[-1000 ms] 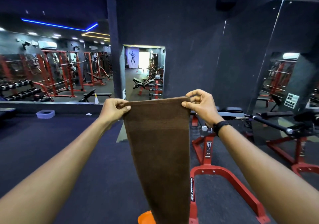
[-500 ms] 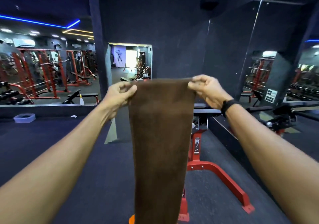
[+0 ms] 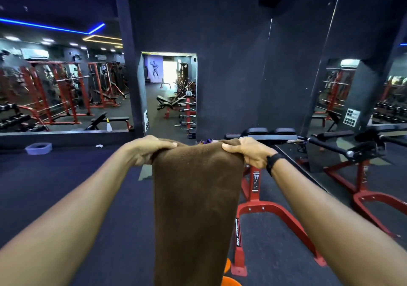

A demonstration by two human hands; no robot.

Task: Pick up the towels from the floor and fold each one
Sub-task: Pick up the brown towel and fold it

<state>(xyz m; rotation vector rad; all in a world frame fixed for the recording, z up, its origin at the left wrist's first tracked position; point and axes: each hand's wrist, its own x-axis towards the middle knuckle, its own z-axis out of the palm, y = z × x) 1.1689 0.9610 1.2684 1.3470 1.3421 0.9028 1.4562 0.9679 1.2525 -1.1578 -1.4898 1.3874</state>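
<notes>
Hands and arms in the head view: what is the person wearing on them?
Both forearms are bare, with no sleeves in view. The right hand has a black band at its wrist; its face cannot be made out. The left hand shows no band or glove.

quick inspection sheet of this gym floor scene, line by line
surface: dark floor, bare around the person
job's things: brown towel held up by its top edge, hanging down long; no other towels seen
clutter: pale tray by the mirror ledge; orange object at the bottom edge
grippers: left hand and right hand each grip a top corner of the towel
cables: nothing seen
surroundings: red-framed bench just behind the towel, wall mirrors, spray bottle on the ledge
</notes>
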